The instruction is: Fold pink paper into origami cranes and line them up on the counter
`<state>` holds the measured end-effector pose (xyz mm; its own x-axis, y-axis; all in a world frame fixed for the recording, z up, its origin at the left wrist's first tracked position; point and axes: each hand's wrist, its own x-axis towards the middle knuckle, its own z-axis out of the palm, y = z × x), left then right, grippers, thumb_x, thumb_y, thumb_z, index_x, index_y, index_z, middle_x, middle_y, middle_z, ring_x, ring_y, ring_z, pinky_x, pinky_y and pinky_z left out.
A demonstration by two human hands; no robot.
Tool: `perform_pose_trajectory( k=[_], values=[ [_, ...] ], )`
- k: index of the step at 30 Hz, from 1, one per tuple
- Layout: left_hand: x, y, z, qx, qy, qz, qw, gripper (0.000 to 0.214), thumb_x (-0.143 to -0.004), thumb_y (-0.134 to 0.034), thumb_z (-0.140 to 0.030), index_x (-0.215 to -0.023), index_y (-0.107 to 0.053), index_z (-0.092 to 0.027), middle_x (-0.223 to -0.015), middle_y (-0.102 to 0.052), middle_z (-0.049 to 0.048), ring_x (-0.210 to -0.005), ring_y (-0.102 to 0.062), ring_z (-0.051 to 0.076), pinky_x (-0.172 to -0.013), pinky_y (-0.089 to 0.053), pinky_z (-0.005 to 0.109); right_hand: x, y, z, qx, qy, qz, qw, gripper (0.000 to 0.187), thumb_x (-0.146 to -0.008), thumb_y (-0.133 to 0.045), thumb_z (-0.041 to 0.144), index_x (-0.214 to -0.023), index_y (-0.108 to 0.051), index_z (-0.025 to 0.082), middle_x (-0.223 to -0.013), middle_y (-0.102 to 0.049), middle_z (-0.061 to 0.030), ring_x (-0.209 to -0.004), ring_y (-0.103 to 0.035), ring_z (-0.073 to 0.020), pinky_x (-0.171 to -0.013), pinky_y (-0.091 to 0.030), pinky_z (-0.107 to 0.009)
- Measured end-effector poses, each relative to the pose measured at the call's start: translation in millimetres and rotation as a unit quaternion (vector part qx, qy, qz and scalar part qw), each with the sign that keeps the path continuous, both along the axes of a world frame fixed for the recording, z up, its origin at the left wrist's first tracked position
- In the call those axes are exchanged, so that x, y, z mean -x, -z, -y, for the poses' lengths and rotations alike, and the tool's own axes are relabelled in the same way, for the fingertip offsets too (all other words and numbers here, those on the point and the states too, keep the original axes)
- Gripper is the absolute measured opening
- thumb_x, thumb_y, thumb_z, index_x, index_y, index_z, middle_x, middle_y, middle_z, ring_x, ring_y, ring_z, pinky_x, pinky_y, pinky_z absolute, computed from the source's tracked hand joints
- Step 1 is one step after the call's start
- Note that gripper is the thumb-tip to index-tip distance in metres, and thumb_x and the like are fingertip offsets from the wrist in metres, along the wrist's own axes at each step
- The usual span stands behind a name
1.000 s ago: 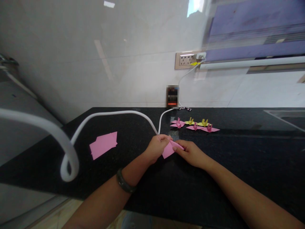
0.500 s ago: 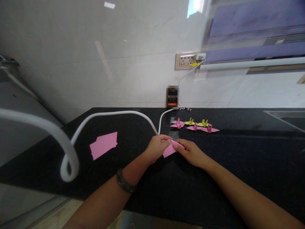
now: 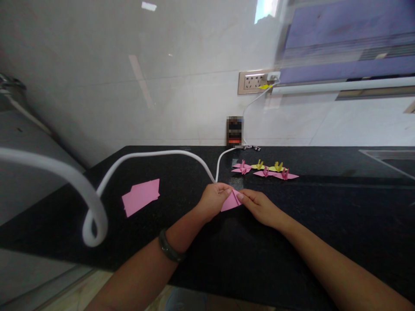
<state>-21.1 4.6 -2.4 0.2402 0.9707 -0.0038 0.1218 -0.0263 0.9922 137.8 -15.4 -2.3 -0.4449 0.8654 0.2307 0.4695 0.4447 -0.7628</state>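
A partly folded sheet of pink paper (image 3: pixel 231 203) is held between both hands, low over the black counter. My left hand (image 3: pixel 214 199) grips its left side, thumb on top and fingers behind. My right hand (image 3: pixel 257 206) pinches the right edge, its thumb pressing a folded flap with a crease beside it. Beyond my hands sit several folded paper cranes, pink ones (image 3: pixel 242 167) and yellow ones (image 3: pixel 278 167), in two close rows. To the left lies a small stack of pink paper (image 3: pixel 142 197).
A thick white flexible stand (image 3: pixel 162 153) loops across the left of the counter (image 3: pixel 201 255). By the wall a phone-like device (image 3: pixel 234 131) with a blurred screen stands upright. A cable runs to the wall socket (image 3: pixel 254 82). A sink rim (image 3: pixel 385 162) shows at the right.
The pink paper's right flap has been folded over, so its right point no longer sticks out past my right thumb. Both hands stay in nearly the same place.
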Motion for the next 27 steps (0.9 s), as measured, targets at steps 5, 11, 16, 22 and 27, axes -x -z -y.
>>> perform_pose_trajectory(
  k=[5, 11, 16, 22, 27],
  values=[
    [-0.2, -1.1, -0.2, 0.008, 0.001, 0.010, 1.000, 0.022, -0.067, -0.053, -0.027, -0.078, -0.059, -0.009, -0.069, -0.058, 0.0050, -0.056, -0.048, 0.009, -0.053, -0.036, 0.020, -0.5, -0.3, 0.0, 0.008, -0.013, -0.011, 1.000, 0.032, -0.085, -0.029, 0.035, -0.080, -0.054, 0.016, -0.075, -0.056, -0.0022, -0.070, -0.051, -0.0133, -0.065, -0.039, -0.024],
    [-0.9, -5.0, 0.6, 0.013, -0.001, 0.005, 1.000, 0.023, -0.068, -0.052, -0.027, -0.079, -0.060, -0.009, -0.067, -0.057, 0.0039, -0.054, -0.045, 0.007, -0.050, -0.033, 0.018, -0.8, 1.9, -1.1, -0.005, -0.012, 0.008, 1.000, 0.029, -0.084, -0.032, 0.034, -0.079, -0.054, 0.015, -0.074, -0.056, -0.0025, -0.069, -0.051, -0.0136, -0.065, -0.038, -0.025],
    [-1.1, -6.5, 1.7, 0.017, 0.000, -0.004, 1.000, 0.023, -0.068, -0.052, -0.027, -0.080, -0.060, -0.009, -0.066, -0.056, 0.0037, -0.053, -0.044, 0.007, -0.049, -0.032, 0.018, -0.7, 1.7, -0.9, -0.009, -0.015, 0.005, 1.000, 0.028, -0.084, -0.031, 0.032, -0.080, -0.054, 0.016, -0.074, -0.056, -0.0024, -0.069, -0.051, -0.0132, -0.065, -0.038, -0.024],
    [-0.7, -4.6, 1.6, -0.003, -0.005, -0.017, 1.000, 0.027, -0.069, -0.051, -0.031, -0.080, -0.060, -0.009, -0.068, -0.057, 0.0042, -0.055, -0.046, 0.008, -0.051, -0.034, 0.019, -1.4, 3.2, -1.9, -0.011, -0.011, 0.017, 1.000, 0.028, -0.085, -0.031, 0.032, -0.080, -0.053, 0.016, -0.076, -0.056, -0.0028, -0.070, -0.051, -0.0133, -0.065, -0.038, -0.025],
    [0.5, -1.1, 0.6, -0.004, -0.001, -0.015, 1.000, 0.030, -0.066, -0.055, -0.035, -0.081, -0.059, -0.009, -0.069, -0.058, 0.0043, -0.057, -0.048, 0.008, -0.052, -0.036, 0.019, -1.1, 4.8, -2.4, -0.014, -0.009, 0.025, 1.000, 0.029, -0.084, -0.031, 0.033, -0.076, -0.052, 0.016, -0.070, -0.054, -0.0016, -0.065, -0.050, -0.0125, -0.062, -0.037, -0.024]
  ],
)
